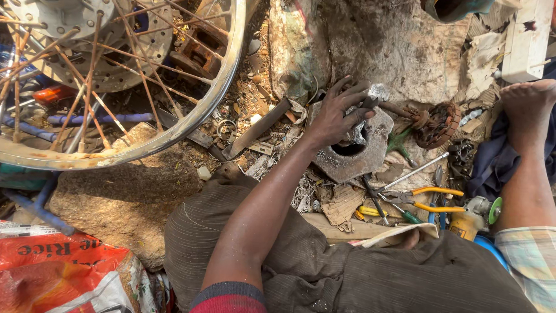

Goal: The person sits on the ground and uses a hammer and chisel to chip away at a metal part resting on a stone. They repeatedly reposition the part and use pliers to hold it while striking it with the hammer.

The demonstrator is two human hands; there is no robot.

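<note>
My left hand (336, 116) presses a small grey metal piece (377, 93) onto the thick grey holed metal block (370, 145), fingers clamped around it for steadiness; right hand unseen

A rusty spoked wheel (110, 87) fills the upper left. Below the wheel sits a flat stone (121, 197); further below lies an orange sack (63, 275); far right, yellow-handled pliers (431, 198).

sunlit dirt ground (249, 93) strewn with scrap.
</note>
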